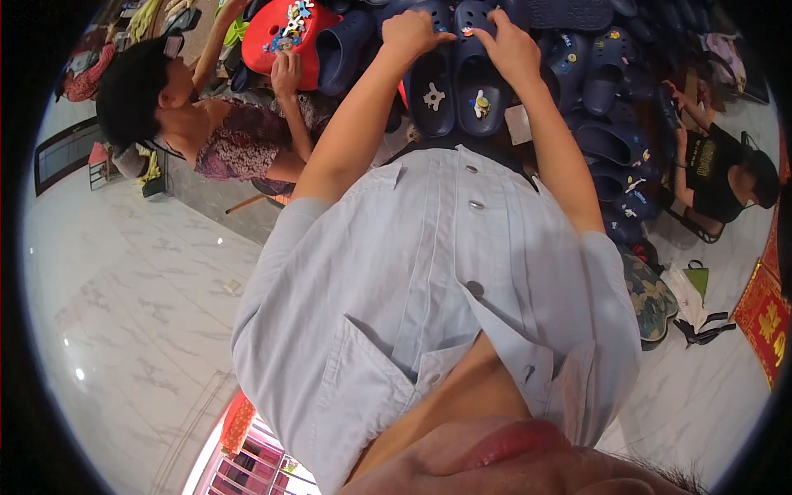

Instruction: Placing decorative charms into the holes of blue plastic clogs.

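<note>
Two navy clogs lie side by side at the top, heels toward me. The left clog (pixel 428 124) has a pale figure-shaped charm (pixel 433 97) on its insole; the right clog (pixel 483 73) has a white and yellow charm (pixel 481 104) in it. My left hand (pixel 415 35) is closed over the left clog's upper, thumb lying across it and fingers curled at its outer side. My right hand (pixel 511 54) grips the right clog's upper, its thumb beside a small colourful charm (pixel 468 32). The fingertips are partly hidden.
More navy clogs (pixel 606 78) with charms crowd the right side. On the left, a person (pixel 223 144) works with charms on a red stool (pixel 260 37), beside another clog (pixel 340 54). A second person (pixel 718 173) in black sits at the right. A patterned bag (pixel 648 293) lies on the floor.
</note>
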`<state>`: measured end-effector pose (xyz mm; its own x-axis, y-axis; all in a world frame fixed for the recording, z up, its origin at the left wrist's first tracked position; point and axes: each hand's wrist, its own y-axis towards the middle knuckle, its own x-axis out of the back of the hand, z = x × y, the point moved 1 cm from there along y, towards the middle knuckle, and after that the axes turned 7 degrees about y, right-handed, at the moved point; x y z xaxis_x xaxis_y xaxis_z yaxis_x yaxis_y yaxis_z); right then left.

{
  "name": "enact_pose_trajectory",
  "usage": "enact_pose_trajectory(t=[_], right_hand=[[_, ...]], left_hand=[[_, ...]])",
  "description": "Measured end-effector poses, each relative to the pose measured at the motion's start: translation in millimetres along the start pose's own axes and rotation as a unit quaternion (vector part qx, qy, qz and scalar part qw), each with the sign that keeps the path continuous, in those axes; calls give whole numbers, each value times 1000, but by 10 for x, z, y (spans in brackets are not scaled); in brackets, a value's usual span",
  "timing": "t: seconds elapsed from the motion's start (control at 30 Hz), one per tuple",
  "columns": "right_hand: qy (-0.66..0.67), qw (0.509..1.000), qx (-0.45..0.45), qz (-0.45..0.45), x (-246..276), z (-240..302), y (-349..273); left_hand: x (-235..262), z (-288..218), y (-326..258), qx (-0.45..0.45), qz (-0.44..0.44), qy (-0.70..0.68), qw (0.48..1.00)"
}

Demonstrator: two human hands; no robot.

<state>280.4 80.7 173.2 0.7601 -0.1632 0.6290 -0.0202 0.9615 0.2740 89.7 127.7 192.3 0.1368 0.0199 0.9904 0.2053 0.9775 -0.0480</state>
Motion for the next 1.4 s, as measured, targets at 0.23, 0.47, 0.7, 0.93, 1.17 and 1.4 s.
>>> enact_pose_trajectory(t=[0.23,0.47,0.7,0.93,1.17,1.4], right_hand=[[-164,957,-103,215,-409,-375,616],[-165,950,-57,257,-544,-580,702],[-182,947,-40,263,-680,-589,739],[-95,968,-31,231,-630,-721,758],[324,926,-117,155,-303,-842,293],[175,959,-34,222,-115,-285,-669]], left_hand=[[-275,-158,529,-69,57,48,995],[-545,-195,655,-164,5,69,984],[-704,-206,702,-172,-66,72,980],[-793,-16,593,-120,-105,-28,987],[-724,319,209,-39,-25,-309,950],[-608,159,-929,-99,6,-295,950]])
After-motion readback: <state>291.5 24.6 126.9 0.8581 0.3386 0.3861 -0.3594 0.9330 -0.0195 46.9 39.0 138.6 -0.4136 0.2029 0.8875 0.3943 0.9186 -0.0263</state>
